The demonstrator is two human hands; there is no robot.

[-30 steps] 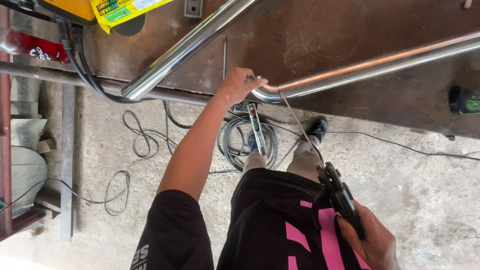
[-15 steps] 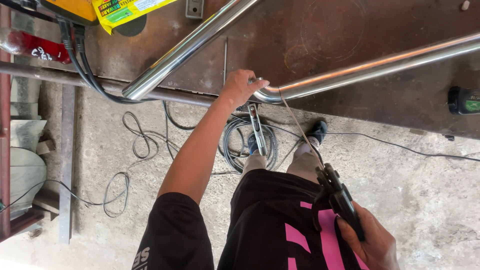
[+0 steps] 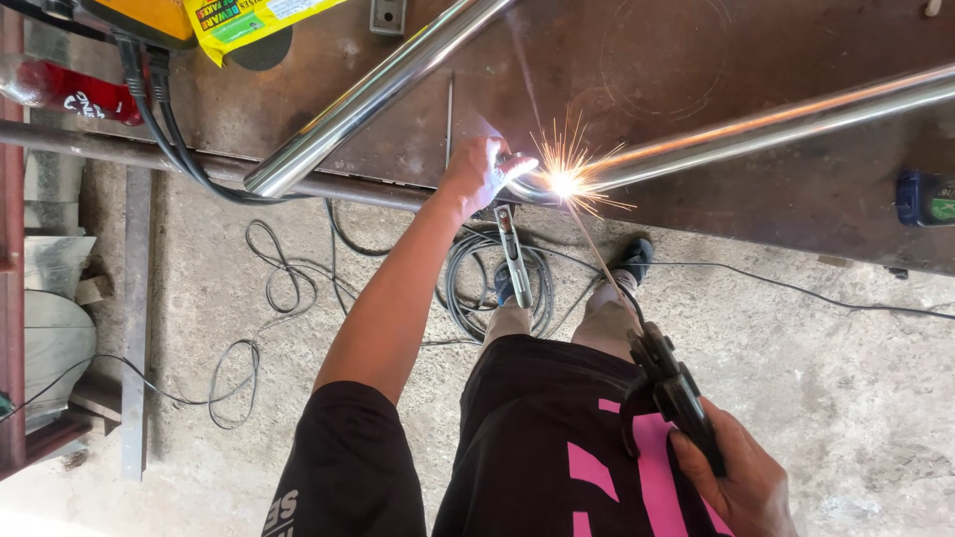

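My left hand (image 3: 480, 169) grips the bent end of a shiny steel tube (image 3: 756, 124) at the edge of a brown metal workbench (image 3: 637, 70). My right hand (image 3: 736, 477) holds a black electrode holder (image 3: 671, 388) low at the right. Its thin welding rod (image 3: 597, 254) reaches up to the tube's bend, where a bright arc with sparks (image 3: 564, 182) burns just right of my left hand. A second shiny tube (image 3: 368, 99) lies diagonally on the bench to the left.
A ground clamp (image 3: 512, 254) hangs from the bench edge above coiled cables (image 3: 497, 288) on the concrete floor. A yellow welding machine (image 3: 149, 20) with black leads sits top left. A dark bottle (image 3: 925, 197) stands at the right. Metal frames and scrap line the left edge.
The rod tip has reached the tube's bend and an arc with sparks now burns there. My left hand stays on the tube.
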